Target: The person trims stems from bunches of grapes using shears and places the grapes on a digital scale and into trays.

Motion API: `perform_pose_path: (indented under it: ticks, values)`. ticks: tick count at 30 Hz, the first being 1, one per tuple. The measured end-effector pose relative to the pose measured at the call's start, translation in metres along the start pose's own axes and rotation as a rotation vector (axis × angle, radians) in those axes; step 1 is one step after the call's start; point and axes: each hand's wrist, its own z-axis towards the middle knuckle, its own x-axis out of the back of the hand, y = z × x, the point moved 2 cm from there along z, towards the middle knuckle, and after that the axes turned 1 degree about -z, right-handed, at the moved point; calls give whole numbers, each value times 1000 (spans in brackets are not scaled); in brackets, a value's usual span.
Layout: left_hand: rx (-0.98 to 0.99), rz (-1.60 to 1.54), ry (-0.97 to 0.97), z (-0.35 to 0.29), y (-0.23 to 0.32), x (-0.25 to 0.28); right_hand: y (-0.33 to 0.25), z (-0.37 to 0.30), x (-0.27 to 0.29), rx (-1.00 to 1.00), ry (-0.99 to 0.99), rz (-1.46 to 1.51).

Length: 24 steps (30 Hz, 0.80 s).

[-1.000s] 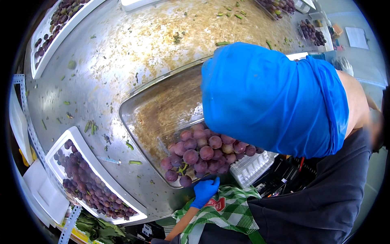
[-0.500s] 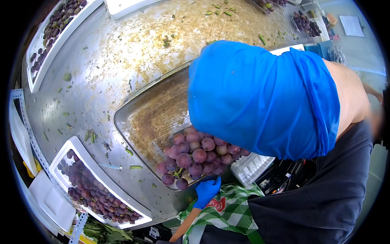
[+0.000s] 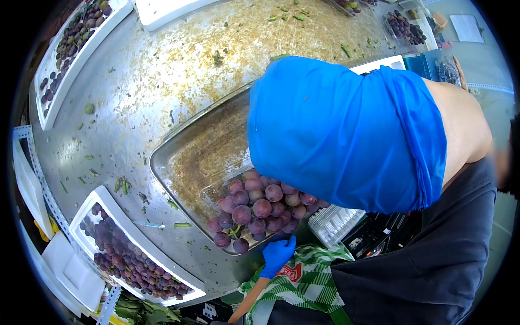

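A large bunch of purple-red grapes [image 3: 252, 209] lies in a clear plastic box inside a shallow metal tray [image 3: 154, 162]. My left hand [image 3: 278, 254], in a blue glove, is at the near side of the bunch, by the tray's edge. Its fingers look curled in and partly hidden, so what they grip is unclear. Close to the camera, my right arm in a wide blue covering [image 3: 346, 135] blocks much of the tray and the right end of the bunch. The fingers of my right hand are hidden.
White trays of loose grapes stand at the lower left [image 3: 196, 295] and upper left [image 3: 81, 70]. Clear plastic boxes [image 3: 338, 225] are stacked right of the bunch. Green stem pieces [image 3: 182, 225] litter the stained metal table [image 3: 130, 103]. More grapes [image 3: 403, 27] sit at the far right.
The view has shifted slightly. My blue-covered right arm and the grapes sit a little farther left in the picture. Something like another person's hand shows by packaging at the upper right.
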Motion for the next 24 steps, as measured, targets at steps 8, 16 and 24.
perform_pose_path:
  ticks: [8,16,24]
  values:
    - [-15,-19,25,0,0,0,1,-3,-2,-4,-1,-4]
    - [16,-10,-38,3,-4,-3,2,-5,-5,-16,8,-15]
    - [-57,-9,42,1,-5,-4,1,-7,-1,-17,17,-39]
